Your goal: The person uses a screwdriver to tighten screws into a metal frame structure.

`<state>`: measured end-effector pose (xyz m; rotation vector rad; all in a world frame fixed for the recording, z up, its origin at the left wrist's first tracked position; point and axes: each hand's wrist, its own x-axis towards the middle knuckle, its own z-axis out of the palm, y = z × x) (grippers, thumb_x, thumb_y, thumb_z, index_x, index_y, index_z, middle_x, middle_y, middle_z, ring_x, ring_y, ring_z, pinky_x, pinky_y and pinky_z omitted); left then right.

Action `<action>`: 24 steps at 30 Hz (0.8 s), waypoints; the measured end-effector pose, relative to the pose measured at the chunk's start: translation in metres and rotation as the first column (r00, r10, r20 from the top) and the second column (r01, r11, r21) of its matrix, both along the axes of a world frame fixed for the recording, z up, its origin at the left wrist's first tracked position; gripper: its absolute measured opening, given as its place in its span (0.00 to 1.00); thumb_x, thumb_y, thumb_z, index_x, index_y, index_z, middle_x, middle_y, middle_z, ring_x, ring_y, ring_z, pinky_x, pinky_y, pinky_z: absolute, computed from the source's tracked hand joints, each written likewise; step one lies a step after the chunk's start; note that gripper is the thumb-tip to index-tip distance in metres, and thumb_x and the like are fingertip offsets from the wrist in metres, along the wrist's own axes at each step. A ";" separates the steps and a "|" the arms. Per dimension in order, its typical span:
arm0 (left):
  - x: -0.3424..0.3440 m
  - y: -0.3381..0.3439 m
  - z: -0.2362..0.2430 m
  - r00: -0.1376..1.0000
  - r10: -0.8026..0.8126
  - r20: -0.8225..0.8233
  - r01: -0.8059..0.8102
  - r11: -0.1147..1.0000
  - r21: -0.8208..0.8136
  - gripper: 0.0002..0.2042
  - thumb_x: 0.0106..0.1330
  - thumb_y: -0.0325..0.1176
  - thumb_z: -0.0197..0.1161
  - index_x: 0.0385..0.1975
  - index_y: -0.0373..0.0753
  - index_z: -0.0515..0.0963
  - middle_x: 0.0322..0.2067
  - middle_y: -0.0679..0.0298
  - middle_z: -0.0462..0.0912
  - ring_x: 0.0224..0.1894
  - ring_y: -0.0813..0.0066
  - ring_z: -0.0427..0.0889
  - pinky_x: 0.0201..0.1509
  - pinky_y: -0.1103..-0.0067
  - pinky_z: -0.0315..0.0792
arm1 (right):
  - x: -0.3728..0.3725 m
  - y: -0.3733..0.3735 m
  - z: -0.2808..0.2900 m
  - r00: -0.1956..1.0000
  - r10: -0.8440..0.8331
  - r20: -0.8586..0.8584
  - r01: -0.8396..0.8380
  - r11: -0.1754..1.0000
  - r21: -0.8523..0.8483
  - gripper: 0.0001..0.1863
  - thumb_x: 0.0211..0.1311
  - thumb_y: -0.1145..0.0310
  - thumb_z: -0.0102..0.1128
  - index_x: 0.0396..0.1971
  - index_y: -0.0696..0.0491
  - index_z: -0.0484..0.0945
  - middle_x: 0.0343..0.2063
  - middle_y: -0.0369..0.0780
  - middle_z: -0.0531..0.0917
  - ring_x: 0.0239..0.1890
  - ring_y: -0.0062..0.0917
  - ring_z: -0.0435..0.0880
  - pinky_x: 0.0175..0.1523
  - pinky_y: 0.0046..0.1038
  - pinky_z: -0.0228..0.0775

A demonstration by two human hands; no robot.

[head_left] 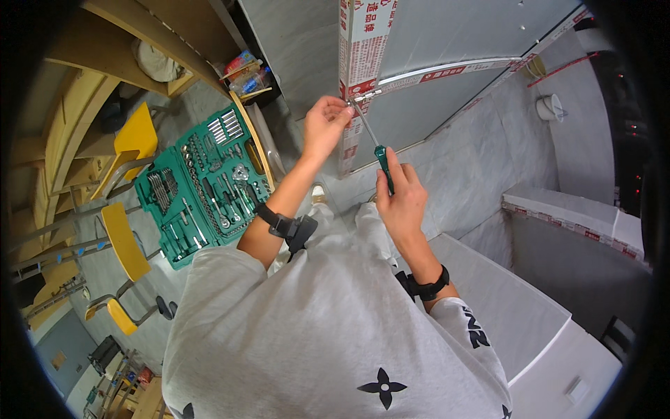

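My right hand (403, 202) is wrapped round the dark green handle of a screwdriver (368, 130). The metal shaft slants up and left to a small metal fitting (363, 96) at the edge of a panel frame (364, 45) covered in red-and-white printed film. By the screwdriver's tip, the fingers of my left hand (325, 127) are pinched together at the frame's corner. What lies between them is too small to make out. Grey panels (447, 35) fill the frame on both sides of its crossbar (447, 70).
To the left an open green tool case (202, 185) with sockets, ratchets and wrenches lies beside yellow chairs (125, 241). A wooden shelf (252, 136) stands between case and frame. At the right are a white bucket (550, 107) and a film-edged ledge (572, 213).
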<state>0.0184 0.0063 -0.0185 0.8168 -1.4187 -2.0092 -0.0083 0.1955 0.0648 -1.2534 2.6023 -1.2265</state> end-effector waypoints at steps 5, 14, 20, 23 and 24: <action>0.007 0.001 0.008 0.999 -0.048 0.007 0.047 0.995 0.085 0.08 0.63 0.26 0.63 0.38 0.31 0.73 0.30 0.61 0.81 0.29 0.78 0.80 0.35 0.82 0.77 | 0.009 -0.005 0.003 0.998 -0.037 -0.057 0.042 0.996 0.084 0.18 0.65 0.69 0.57 0.53 0.59 0.76 0.26 0.37 0.80 0.19 0.20 0.73 0.23 0.26 0.64; 0.022 0.017 0.036 0.861 -0.406 -0.308 0.507 0.735 0.449 0.13 0.72 0.36 0.53 0.45 0.31 0.71 0.42 0.53 0.81 0.41 0.64 0.83 0.49 0.71 0.77 | 0.002 0.005 -0.023 -0.453 0.521 0.723 0.515 0.815 -0.265 0.20 0.70 0.63 0.47 0.56 0.57 0.68 0.27 0.38 0.73 0.14 0.16 0.65 0.16 0.19 0.51; -0.001 0.006 0.018 0.838 -0.275 -0.471 0.535 0.581 0.613 0.11 0.71 0.31 0.51 0.45 0.30 0.71 0.39 0.51 0.80 0.43 0.56 0.82 0.52 0.61 0.76 | 0.040 -0.022 0.004 0.958 -0.180 0.225 0.166 0.983 0.082 0.19 0.61 0.70 0.56 0.52 0.57 0.71 0.32 0.45 0.78 0.20 0.30 0.76 0.23 0.31 0.67; 0.003 -0.020 0.031 0.871 -0.473 -0.135 0.490 0.807 0.330 0.11 0.69 0.32 0.56 0.41 0.30 0.71 0.37 0.55 0.81 0.39 0.61 0.83 0.47 0.69 0.78 | 0.052 -0.033 0.006 0.969 -0.214 -0.121 0.234 0.955 0.184 0.24 0.56 0.73 0.60 0.55 0.55 0.71 0.30 0.46 0.77 0.25 0.40 0.79 0.29 0.38 0.71; 0.003 -0.032 0.031 0.866 -0.471 0.169 0.478 0.878 -0.004 0.13 0.66 0.33 0.61 0.41 0.30 0.71 0.37 0.54 0.81 0.39 0.63 0.84 0.45 0.71 0.78 | 0.056 -0.038 0.010 0.956 -0.251 -0.152 0.285 0.921 0.265 0.24 0.57 0.73 0.61 0.55 0.54 0.72 0.28 0.46 0.78 0.23 0.41 0.78 0.29 0.37 0.70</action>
